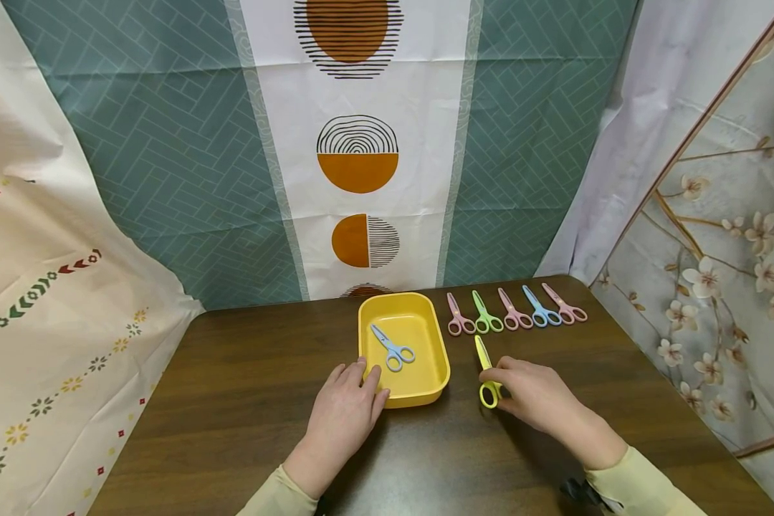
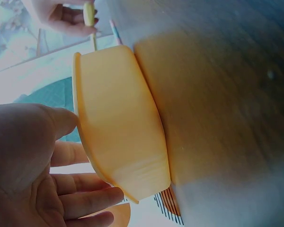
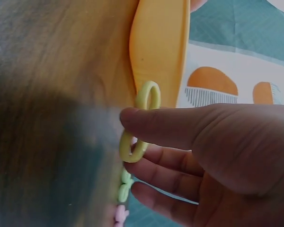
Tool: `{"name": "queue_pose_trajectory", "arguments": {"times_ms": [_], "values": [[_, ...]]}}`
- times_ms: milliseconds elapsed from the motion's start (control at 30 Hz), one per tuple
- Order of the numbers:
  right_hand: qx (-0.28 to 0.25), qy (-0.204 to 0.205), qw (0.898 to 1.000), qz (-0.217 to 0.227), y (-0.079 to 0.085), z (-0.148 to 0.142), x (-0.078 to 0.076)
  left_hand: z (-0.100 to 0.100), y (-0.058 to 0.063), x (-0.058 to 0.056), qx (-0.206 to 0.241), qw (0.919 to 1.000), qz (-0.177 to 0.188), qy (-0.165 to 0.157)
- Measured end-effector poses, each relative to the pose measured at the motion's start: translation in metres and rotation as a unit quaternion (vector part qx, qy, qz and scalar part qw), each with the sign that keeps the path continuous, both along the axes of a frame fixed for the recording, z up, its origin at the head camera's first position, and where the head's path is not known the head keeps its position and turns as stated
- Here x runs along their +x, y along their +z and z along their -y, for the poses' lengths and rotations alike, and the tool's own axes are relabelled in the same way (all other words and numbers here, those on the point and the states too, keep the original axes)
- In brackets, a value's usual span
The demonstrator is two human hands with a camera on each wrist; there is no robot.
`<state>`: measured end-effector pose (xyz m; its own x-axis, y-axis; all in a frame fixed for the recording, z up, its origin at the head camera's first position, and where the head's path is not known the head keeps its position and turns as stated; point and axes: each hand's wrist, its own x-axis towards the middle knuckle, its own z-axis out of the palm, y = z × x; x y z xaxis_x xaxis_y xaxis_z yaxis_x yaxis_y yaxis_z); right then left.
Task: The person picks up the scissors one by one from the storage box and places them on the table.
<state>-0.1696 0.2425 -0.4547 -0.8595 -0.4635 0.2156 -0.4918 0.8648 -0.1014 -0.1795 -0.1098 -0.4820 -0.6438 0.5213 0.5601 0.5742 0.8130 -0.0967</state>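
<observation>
A yellow tray [image 1: 441, 344] stands on the table with a pair of blue scissors [image 1: 393, 349] lying inside it. My left hand [image 1: 345, 408] rests on the tray's near left corner, thumb and fingers at the rim and loosely extended. Beside the tray's right side, my right hand [image 1: 532, 390] pinches yellow scissors [image 1: 489, 395] by the handle loops, with the blades pointing away from me. In the right wrist view, the thumb lies across the yellow loops [image 3: 154, 90], fingers behind. The left wrist view has the tray's outer wall [image 2: 118, 118] facing it.
Behind the right hand, several scissors lie in a row near the table's far edge: pink [image 1: 459, 315], green [image 1: 487, 315], another pink [image 1: 514, 312], blue [image 1: 542, 308] and a last pink [image 1: 565, 304]. Patterned cloths [image 1: 187, 143] hang around the brown table [image 1: 251, 387].
</observation>
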Motion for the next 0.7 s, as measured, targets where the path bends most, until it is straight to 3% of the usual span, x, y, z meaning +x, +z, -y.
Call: {"name": "queue_pose_trajectory", "arguments": {"times_ms": [300, 700], "values": [[0.011, 0.018, 0.998, 0.060, -0.012, -0.009, -0.001, 0.000, -0.001, 0.000, -0.003, 1.0000, 0.004, 0.002], [0.018, 0.005, 0.997, 0.077, -0.014, -0.010, -0.005, 0.000, -0.001, -0.001, -0.003, 1.0000, 0.004, 0.003]]}}
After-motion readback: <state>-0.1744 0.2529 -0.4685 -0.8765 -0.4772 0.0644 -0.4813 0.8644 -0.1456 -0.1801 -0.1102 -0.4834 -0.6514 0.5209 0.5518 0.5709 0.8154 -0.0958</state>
